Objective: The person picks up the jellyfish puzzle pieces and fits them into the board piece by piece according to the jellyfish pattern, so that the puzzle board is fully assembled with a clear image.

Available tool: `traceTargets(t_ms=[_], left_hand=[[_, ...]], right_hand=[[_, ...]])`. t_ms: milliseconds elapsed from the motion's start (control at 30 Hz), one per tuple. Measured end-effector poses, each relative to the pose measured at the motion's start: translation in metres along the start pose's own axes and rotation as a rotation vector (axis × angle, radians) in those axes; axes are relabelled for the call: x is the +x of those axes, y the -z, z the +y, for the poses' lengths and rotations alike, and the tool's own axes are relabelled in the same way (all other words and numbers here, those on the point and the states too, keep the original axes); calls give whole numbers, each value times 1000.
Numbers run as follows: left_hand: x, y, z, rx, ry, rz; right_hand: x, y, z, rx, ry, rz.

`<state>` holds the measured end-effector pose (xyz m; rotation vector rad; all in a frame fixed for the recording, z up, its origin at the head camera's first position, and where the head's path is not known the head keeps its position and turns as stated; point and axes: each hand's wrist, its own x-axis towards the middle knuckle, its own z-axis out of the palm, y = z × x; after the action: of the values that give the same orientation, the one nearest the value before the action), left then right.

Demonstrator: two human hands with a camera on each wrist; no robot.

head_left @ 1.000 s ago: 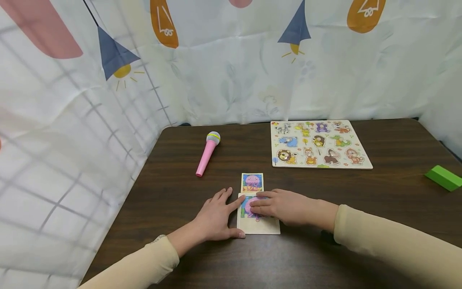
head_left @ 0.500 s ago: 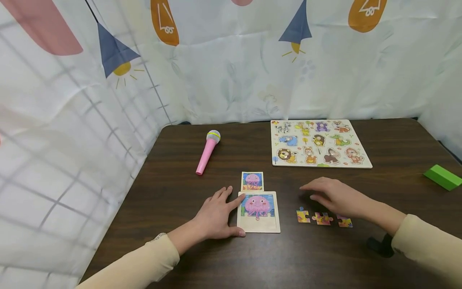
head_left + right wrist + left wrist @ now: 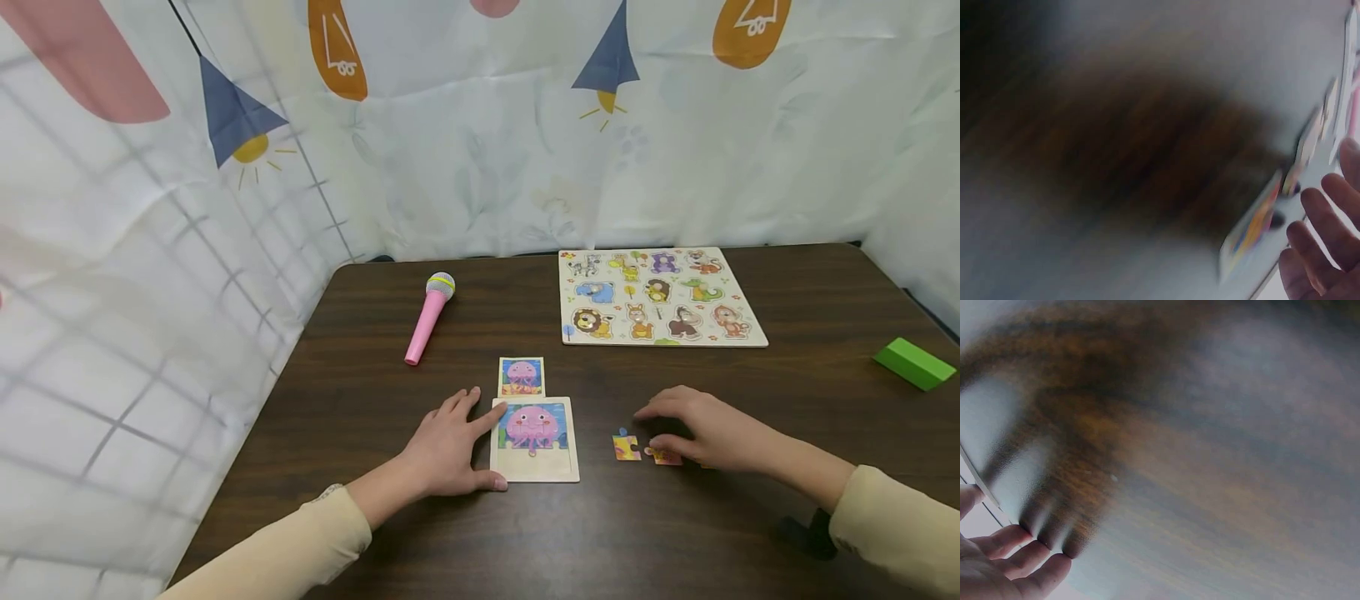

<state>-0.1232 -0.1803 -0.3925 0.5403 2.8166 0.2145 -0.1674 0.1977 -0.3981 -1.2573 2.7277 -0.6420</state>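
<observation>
My left hand (image 3: pixel 450 450) rests on the table with its fingers spread. Its index finger and thumb touch the left edge of a small wooden puzzle tray (image 3: pixel 525 472). In the tray's upper part lie fitted pieces showing a pink jellyfish (image 3: pixel 531 425); its lower part is bare wood. A matching jellyfish picture card (image 3: pixel 521 377) lies against the tray's far edge. My right hand (image 3: pixel 708 429) hovers over loose jigsaw pieces, fingers loosely bent and holding nothing. One piece (image 3: pixel 626 447) is fully visible, another (image 3: pixel 666 457) is partly under the thumb, and a third is mostly hidden.
A pink toy microphone (image 3: pixel 427 318) lies at the back left. Behind the right hand is an animal peg puzzle board (image 3: pixel 660 297). A green block (image 3: pixel 913 363) sits at the right. Patterned curtains (image 3: pixel 480 150) hang around the dark wooden table (image 3: pixel 420 550).
From the tray my right hand has moved right, uncovering the jellyfish pieces, then lowered toward the loose pieces. The left hand has stayed at the tray's edge.
</observation>
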Motion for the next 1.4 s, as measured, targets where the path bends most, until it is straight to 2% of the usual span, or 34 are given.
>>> traceTargets(t_ms=[133, 433, 767, 1033, 1167, 1400], left_hand=[[-1, -1, 0, -3, -2, 1], [0, -1, -1, -1, -3, -2], [0, 0, 0, 0, 8, -17], [0, 0, 0, -4, 7, -21], [0, 0, 0, -6, 10, -22], [0, 1, 0, -1, 10, -21]], right_hand=[[12, -8, -11, 14, -12, -31], [20, -19, -20, -61, -5, 34], [25, -19, -26, 23, -69, 10], [30, -17, -31, 140, -60, 46], [39, -14, -38, 233, -98, 23], [68, -22, -55, 397, -163, -56]])
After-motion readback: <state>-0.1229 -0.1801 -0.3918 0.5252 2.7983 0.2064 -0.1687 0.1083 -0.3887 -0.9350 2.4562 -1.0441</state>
